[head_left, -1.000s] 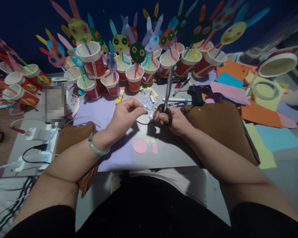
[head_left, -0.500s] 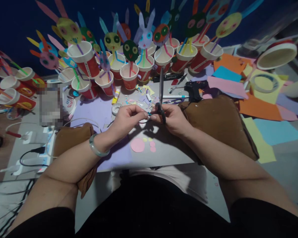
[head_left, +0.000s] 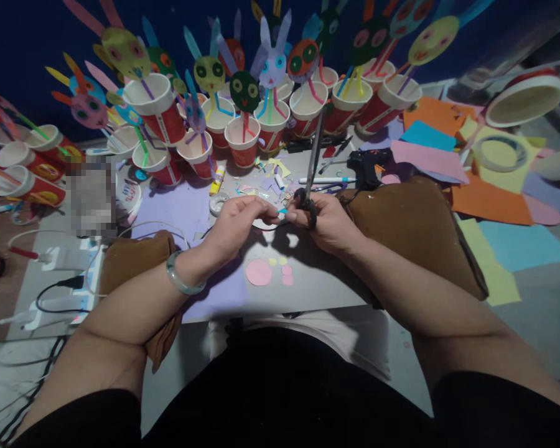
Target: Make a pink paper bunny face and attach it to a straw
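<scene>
My left hand (head_left: 242, 223) is closed in a pinch on a tiny blue piece of paper (head_left: 282, 211). Close to its right, my right hand (head_left: 329, 219) is closed around the black handles of a pair of scissors (head_left: 313, 165), whose blades point up and away toward the cups. The right fingertips meet the blue paper's other side or lie right beside it; I cannot tell which. On the table below the hands lie a pink paper circle (head_left: 258, 272), smaller pink circles (head_left: 287, 275) and small yellow pieces (head_left: 282, 261).
Red-and-white paper cups (head_left: 242, 140) with paper rabbit faces on straws stand along the back. Coloured paper sheets (head_left: 429, 162) and a tape roll (head_left: 501, 153) lie right. Brown cushions (head_left: 401, 236) flank my arms. A glue gun (head_left: 366, 168) and a power strip (head_left: 81, 286) are nearby.
The scissors' blades have tilted to the right, and my right hand has turned slightly. More of the blue paper shows between my fingertips. My left hand stays nearly in place.
</scene>
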The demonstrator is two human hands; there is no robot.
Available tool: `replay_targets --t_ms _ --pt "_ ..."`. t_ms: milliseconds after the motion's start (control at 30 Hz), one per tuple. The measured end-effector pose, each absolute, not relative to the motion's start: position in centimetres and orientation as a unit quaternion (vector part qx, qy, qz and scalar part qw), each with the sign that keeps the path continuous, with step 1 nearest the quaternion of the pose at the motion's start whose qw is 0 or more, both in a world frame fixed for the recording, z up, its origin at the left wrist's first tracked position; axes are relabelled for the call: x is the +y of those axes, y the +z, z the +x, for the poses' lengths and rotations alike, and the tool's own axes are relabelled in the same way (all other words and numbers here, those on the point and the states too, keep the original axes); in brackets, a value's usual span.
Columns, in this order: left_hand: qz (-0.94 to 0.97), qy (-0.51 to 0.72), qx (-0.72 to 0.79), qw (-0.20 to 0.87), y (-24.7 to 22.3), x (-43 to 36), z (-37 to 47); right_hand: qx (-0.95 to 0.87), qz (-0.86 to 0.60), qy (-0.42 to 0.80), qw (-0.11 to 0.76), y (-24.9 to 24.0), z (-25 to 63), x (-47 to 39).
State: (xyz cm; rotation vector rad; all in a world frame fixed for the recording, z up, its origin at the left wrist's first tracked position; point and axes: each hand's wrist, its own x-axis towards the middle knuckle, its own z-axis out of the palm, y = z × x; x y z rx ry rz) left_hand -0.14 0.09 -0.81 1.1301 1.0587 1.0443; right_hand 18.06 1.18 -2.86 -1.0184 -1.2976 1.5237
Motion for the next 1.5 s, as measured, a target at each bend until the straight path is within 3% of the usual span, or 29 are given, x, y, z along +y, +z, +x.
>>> replay_targets --t_ms 367,900,1267,1500 --pt "0.494 0.404 0.448 0.626 -0.7 -0.4 -0.6 -0.511 -0.394 0.624 0.441 -2.7 17.9 1.0" --pt "0.467 0.449 0.449 0.615 0.1 -0.2 -0.4 -0.558 -0.393 0.585 0.438 -2.6 18.5 1.3" --pt "0.462 0.49 0.429 0.602 1.2 -0.2 -1.0 -0.704 -0.356 0.556 0.262 -1.8 19.7 2.8" --pt "0.481 0.517 0.41 0.578 0.7 0.0 -1.3 -0.716 -0.322 0.577 0.226 -1.7 19.7 2.6"
